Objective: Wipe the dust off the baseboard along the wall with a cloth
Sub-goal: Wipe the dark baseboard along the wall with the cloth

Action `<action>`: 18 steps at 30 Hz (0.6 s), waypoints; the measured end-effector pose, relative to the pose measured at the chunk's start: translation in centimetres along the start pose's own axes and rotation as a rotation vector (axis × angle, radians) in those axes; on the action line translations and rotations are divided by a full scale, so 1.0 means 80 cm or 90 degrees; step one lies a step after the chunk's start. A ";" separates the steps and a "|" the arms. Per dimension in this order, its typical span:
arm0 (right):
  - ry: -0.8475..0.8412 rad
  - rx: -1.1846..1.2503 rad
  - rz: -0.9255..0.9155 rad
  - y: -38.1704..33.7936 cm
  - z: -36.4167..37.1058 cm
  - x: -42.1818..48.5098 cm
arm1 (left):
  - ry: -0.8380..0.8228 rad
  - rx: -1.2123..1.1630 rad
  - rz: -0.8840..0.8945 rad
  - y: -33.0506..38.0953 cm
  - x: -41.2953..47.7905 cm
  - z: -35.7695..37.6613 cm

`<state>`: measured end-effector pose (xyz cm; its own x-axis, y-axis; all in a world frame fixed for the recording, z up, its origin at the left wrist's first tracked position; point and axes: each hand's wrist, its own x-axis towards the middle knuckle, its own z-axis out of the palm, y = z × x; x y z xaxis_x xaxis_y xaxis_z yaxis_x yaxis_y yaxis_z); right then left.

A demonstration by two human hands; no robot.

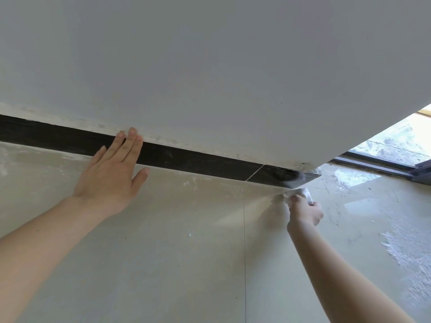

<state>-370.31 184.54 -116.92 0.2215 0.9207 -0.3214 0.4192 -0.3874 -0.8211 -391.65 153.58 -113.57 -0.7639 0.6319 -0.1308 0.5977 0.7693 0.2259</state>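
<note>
Left hand (112,173): released, fingers straight and close together, thumb spread to the side. The palm lies in front of the floor line. The fingertips cross the baseboard (198,163) and reach the lower edge of the wall (210,66). It holds nothing, and whether it presses on the surface cannot be told.

Right hand (304,210): clenched around a bunched white cloth (299,193), arm stretched out well to the right of the left hand.

Cloth: white and crumpled, sticking out above the knuckles. It sits at the foot of the baseboard, just beside that strip's right end at the corner of the wall. Whether it touches the strip cannot be told.

Baseboard: a dark, nearly black strip along the bottom of the wall, running from the left edge of view to the wall corner. A pale slanted joint (255,172) lies near its right end, and a greyish blurred smear lies between the joint and the corner.

Wall: plain and pale grey-white, with a rough, stained band just above the baseboard.

Floor (163,252): glossy beige tiles with thin grout lines, dusty streaks along the baseboard, and patches of white residue (401,252) toward the right edge.

Door track (384,169): dark rails past the wall corner, with a bright surface beyond them.
</note>
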 end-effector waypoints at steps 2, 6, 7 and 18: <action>-0.023 0.052 0.053 -0.010 0.009 0.004 | 0.004 -0.005 0.002 -0.001 -0.001 0.000; -0.049 0.076 0.096 -0.023 0.037 -0.023 | 0.003 -0.003 0.003 -0.002 -0.001 0.001; -0.048 0.075 0.108 -0.025 0.043 -0.035 | 0.002 -0.005 0.003 -0.003 0.000 0.001; -0.298 0.072 0.036 0.001 0.078 -0.121 | -0.023 0.013 -0.012 0.005 -0.001 -0.006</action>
<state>-377.90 175.89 -116.77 -0.1904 0.8305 -0.5235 0.3133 -0.4539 -0.8341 -391.52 153.79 -113.02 -0.7660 0.6198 -0.1704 0.5882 0.7828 0.2031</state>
